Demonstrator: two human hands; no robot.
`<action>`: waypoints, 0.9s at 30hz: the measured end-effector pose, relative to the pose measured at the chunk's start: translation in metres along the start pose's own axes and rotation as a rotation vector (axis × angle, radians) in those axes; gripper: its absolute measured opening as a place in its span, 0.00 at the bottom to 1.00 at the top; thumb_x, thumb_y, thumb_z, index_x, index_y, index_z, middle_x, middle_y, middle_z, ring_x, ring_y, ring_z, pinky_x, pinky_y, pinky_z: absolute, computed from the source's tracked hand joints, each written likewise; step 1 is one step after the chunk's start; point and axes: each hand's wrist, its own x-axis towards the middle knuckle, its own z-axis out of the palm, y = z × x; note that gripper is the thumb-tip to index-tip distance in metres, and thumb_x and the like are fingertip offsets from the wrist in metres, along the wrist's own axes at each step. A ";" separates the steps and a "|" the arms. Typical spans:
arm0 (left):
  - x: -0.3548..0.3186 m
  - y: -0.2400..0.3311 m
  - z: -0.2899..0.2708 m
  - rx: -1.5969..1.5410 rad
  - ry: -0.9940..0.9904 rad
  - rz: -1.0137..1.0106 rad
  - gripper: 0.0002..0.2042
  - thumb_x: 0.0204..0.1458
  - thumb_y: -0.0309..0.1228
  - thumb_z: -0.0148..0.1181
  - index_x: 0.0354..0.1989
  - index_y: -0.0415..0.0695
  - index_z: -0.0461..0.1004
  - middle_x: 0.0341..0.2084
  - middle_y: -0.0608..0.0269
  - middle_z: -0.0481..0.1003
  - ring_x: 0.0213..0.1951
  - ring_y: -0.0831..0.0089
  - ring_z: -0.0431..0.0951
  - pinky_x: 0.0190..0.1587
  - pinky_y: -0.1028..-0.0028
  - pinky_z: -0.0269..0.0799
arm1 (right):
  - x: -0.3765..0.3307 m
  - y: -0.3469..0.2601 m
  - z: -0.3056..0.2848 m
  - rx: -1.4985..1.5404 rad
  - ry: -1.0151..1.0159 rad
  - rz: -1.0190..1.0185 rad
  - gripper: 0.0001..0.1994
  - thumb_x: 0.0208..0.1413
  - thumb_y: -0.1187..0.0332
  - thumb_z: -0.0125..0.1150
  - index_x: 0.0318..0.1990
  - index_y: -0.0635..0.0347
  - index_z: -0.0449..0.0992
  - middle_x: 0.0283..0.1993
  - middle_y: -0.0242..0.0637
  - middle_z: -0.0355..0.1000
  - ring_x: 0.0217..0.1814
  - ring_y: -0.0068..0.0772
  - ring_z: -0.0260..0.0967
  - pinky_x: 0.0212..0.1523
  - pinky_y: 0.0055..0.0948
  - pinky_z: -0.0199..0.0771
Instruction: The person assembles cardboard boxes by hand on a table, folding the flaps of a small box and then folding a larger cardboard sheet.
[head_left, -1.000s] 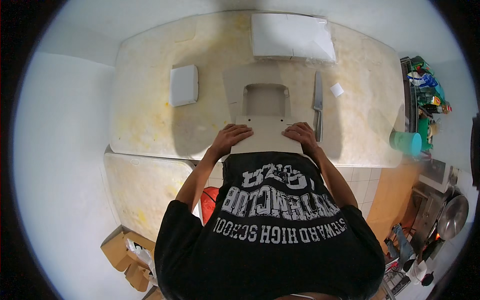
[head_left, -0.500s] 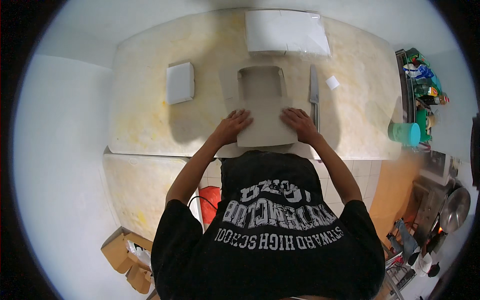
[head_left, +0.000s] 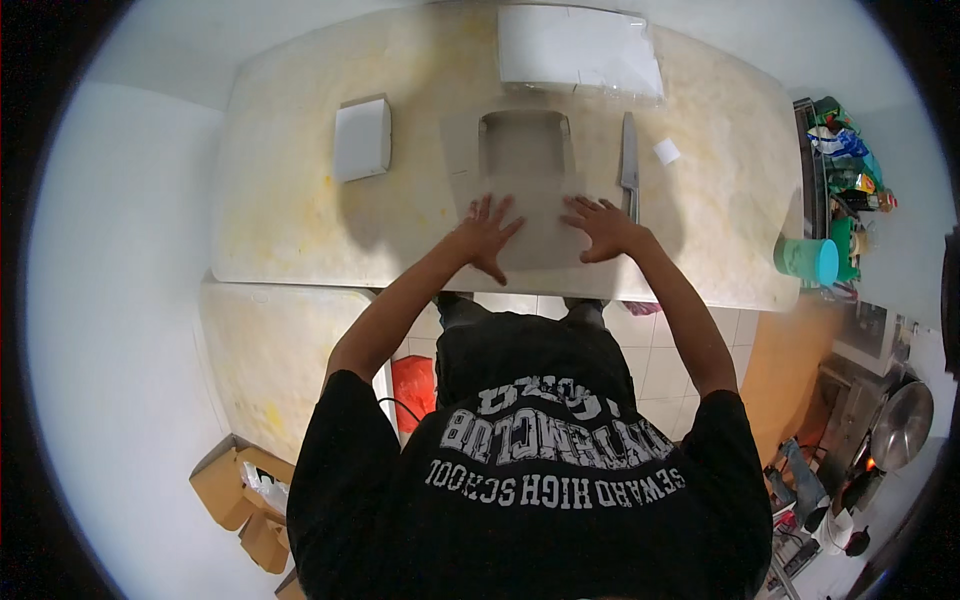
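Note:
A grey-brown cardboard box (head_left: 525,145) lies unfolded in front of me, its raised-wall half on the far side and a flat panel toward the table's near edge. My left hand (head_left: 487,237) is over the left side of the near panel, fingers spread, holding nothing. Across from it, my right hand (head_left: 604,229) is open too, fingers apart at the panel's right side. Whether either palm touches the cardboard, I cannot tell. Just right of the box lies a knife (head_left: 629,155), its handle close to my right fingers.
On the pale stained table (head_left: 270,220), a closed white box (head_left: 363,140) sits at left. A plastic-wrapped white stack (head_left: 580,48) lies at the back, a small white square (head_left: 666,151) beyond the knife. A teal cup (head_left: 808,261) rests by the right edge.
Both hands have come off the sides of the cardboard and their fingers have spread wide. My torso has drawn back from the table edge, uncovering floor tiles and my feet.

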 end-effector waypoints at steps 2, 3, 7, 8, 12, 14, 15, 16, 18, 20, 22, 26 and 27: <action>0.006 0.017 0.009 0.082 0.135 -0.081 0.57 0.33 0.57 0.72 0.72 0.54 0.46 0.71 0.46 0.38 0.69 0.34 0.37 0.64 0.34 0.42 | 0.008 -0.016 -0.014 0.004 0.044 0.116 0.44 0.38 0.46 0.70 0.66 0.44 0.60 0.73 0.45 0.46 0.76 0.50 0.40 0.71 0.54 0.44; 0.008 0.021 0.011 0.087 0.137 -0.070 0.57 0.33 0.57 0.72 0.72 0.54 0.46 0.71 0.46 0.38 0.69 0.34 0.37 0.64 0.34 0.42 | 0.009 -0.022 -0.010 0.005 0.046 0.128 0.44 0.38 0.46 0.70 0.66 0.44 0.60 0.73 0.45 0.46 0.76 0.50 0.40 0.71 0.54 0.44; 0.013 0.017 0.036 0.078 0.323 -0.049 0.49 0.37 0.55 0.70 0.69 0.52 0.52 0.70 0.49 0.45 0.68 0.32 0.43 0.62 0.35 0.50 | 0.016 -0.048 0.026 -0.079 0.285 0.071 0.47 0.36 0.38 0.68 0.66 0.47 0.61 0.73 0.47 0.46 0.74 0.63 0.40 0.70 0.54 0.45; 0.015 0.013 0.045 0.095 0.417 -0.039 0.46 0.38 0.54 0.69 0.67 0.52 0.56 0.69 0.49 0.48 0.67 0.32 0.46 0.61 0.35 0.52 | 0.019 -0.052 0.031 -0.067 0.366 0.069 0.49 0.35 0.37 0.68 0.66 0.49 0.60 0.73 0.47 0.46 0.73 0.64 0.40 0.70 0.56 0.45; 0.013 0.017 0.038 0.107 0.427 0.004 0.46 0.43 0.51 0.66 0.69 0.47 0.51 0.67 0.47 0.52 0.64 0.30 0.51 0.60 0.37 0.57 | 0.014 -0.056 0.035 -0.048 0.417 0.106 0.51 0.35 0.37 0.69 0.67 0.50 0.58 0.72 0.48 0.48 0.72 0.65 0.42 0.68 0.59 0.48; 0.014 0.020 0.034 0.095 0.413 0.013 0.43 0.44 0.51 0.65 0.68 0.45 0.54 0.65 0.47 0.56 0.60 0.29 0.58 0.58 0.41 0.63 | 0.014 -0.054 0.038 -0.046 0.427 0.103 0.49 0.37 0.39 0.69 0.67 0.50 0.58 0.72 0.48 0.48 0.72 0.64 0.42 0.67 0.59 0.49; 0.013 0.020 0.037 0.094 0.415 0.007 0.43 0.44 0.51 0.65 0.68 0.45 0.54 0.65 0.47 0.56 0.60 0.29 0.58 0.58 0.41 0.63 | 0.013 -0.058 0.034 -0.039 0.434 0.089 0.48 0.39 0.41 0.68 0.67 0.50 0.57 0.72 0.48 0.48 0.72 0.64 0.43 0.67 0.58 0.50; 0.010 0.017 0.040 0.066 0.403 0.024 0.40 0.46 0.48 0.63 0.66 0.44 0.55 0.63 0.47 0.59 0.59 0.33 0.62 0.56 0.44 0.67 | 0.013 -0.060 0.029 -0.041 0.435 0.084 0.48 0.39 0.41 0.68 0.67 0.50 0.57 0.72 0.48 0.48 0.72 0.64 0.43 0.67 0.58 0.50; 0.008 0.014 0.037 0.040 0.395 0.045 0.38 0.47 0.46 0.62 0.65 0.43 0.57 0.62 0.46 0.62 0.58 0.37 0.65 0.54 0.47 0.70 | 0.011 -0.063 0.019 -0.131 0.340 0.086 0.43 0.41 0.47 0.67 0.67 0.47 0.58 0.72 0.45 0.50 0.71 0.60 0.48 0.66 0.55 0.54; 0.008 0.010 0.022 -0.083 0.240 0.061 0.29 0.53 0.38 0.57 0.63 0.43 0.60 0.58 0.49 0.67 0.56 0.49 0.70 0.55 0.52 0.70 | 0.011 -0.053 0.019 -0.138 0.318 0.102 0.40 0.45 0.50 0.64 0.67 0.47 0.59 0.72 0.45 0.50 0.71 0.60 0.48 0.64 0.57 0.55; 0.006 -0.008 0.017 -0.177 0.274 0.059 0.25 0.54 0.35 0.54 0.61 0.43 0.62 0.57 0.51 0.68 0.56 0.54 0.70 0.56 0.54 0.69 | 0.015 -0.049 0.013 -0.146 0.300 0.105 0.36 0.49 0.52 0.61 0.67 0.46 0.59 0.72 0.45 0.50 0.70 0.61 0.49 0.62 0.59 0.57; -0.001 -0.049 0.019 -0.390 0.513 0.029 0.19 0.58 0.36 0.48 0.58 0.46 0.68 0.58 0.58 0.69 0.59 0.64 0.69 0.61 0.58 0.61 | 0.023 -0.036 -0.014 -0.102 0.239 0.076 0.23 0.57 0.57 0.52 0.61 0.46 0.66 0.64 0.40 0.63 0.62 0.50 0.63 0.56 0.52 0.67; 0.001 -0.051 0.014 -0.389 0.517 0.036 0.19 0.58 0.36 0.48 0.58 0.46 0.68 0.58 0.58 0.69 0.59 0.64 0.69 0.61 0.58 0.61 | 0.023 -0.030 -0.020 0.043 0.230 0.057 0.20 0.59 0.58 0.49 0.58 0.47 0.70 0.60 0.40 0.68 0.57 0.47 0.68 0.54 0.49 0.70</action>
